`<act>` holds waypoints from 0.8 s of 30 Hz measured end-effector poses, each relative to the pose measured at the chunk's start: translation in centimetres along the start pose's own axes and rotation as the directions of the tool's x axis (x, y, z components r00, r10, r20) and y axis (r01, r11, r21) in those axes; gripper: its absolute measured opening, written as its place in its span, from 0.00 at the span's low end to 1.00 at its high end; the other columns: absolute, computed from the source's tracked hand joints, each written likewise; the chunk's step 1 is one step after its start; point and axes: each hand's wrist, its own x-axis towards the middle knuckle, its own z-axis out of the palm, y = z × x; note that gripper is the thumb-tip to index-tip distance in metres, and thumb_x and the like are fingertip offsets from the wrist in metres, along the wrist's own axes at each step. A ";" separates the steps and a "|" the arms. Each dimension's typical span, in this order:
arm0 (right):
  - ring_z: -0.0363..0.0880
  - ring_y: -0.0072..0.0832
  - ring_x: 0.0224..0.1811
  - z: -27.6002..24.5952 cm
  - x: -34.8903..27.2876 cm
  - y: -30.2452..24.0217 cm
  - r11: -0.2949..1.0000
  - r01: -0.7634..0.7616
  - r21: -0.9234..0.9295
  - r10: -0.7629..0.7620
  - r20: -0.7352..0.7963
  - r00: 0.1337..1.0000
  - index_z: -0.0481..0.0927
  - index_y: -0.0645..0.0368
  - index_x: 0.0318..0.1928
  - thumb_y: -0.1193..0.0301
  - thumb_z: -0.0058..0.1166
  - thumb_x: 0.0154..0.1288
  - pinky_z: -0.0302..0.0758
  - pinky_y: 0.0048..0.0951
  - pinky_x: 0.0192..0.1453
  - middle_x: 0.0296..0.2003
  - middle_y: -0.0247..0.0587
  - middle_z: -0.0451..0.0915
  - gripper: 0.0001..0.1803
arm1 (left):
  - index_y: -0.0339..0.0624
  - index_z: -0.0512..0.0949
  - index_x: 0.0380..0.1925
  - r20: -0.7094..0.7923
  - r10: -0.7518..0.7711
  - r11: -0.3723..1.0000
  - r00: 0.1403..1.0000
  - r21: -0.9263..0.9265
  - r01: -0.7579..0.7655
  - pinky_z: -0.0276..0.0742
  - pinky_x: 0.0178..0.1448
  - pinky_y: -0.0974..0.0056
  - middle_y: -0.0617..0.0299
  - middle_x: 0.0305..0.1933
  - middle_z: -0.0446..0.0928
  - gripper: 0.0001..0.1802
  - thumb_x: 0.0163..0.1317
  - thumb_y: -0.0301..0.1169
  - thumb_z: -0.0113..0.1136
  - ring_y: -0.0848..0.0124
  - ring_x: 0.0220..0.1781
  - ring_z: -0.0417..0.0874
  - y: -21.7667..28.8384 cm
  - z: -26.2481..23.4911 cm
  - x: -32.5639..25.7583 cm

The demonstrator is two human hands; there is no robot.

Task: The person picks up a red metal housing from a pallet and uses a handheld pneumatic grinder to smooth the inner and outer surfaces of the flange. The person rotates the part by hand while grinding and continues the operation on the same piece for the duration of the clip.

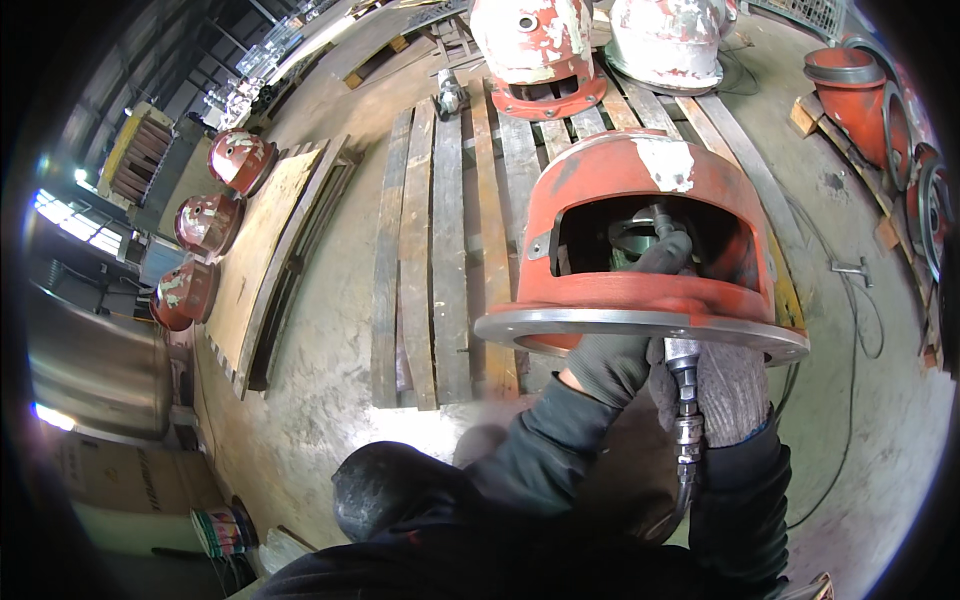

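Note:
A red-painted cast metal housing with a wide bare-metal flange and a window in its wall stands in front of me at the pallet's near end. My right hand, in a light grey knit glove, wraps round the rear of a slim air grinder below the flange. My left hand, in a darker glove, reaches up from under the flange. Through the window, its dark gloved fingers show closed round the tool's front shaft inside the housing. The tool's tip points at the inner wall; whether it touches cannot be seen.
The slatted wooden pallet also bears two more housings at the back and another power tool. Left, a second pallet holds several smaller red-and-white castings. An air hose and a T-handled tool lie on the floor right.

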 end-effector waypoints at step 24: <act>0.86 0.39 0.49 -0.7 1.3 1.9 0.956 0.292 0.016 -0.292 -0.033 0.956 0.71 0.56 0.61 0.55 0.42 0.80 0.89 0.40 0.49 0.47 0.43 0.83 0.21 | 0.34 0.71 0.68 0.081 0.151 0.977 0.985 0.138 -0.161 0.76 0.67 0.61 0.54 0.63 0.79 0.42 0.62 0.50 0.72 0.63 0.62 0.80 1.0 0.2 0.9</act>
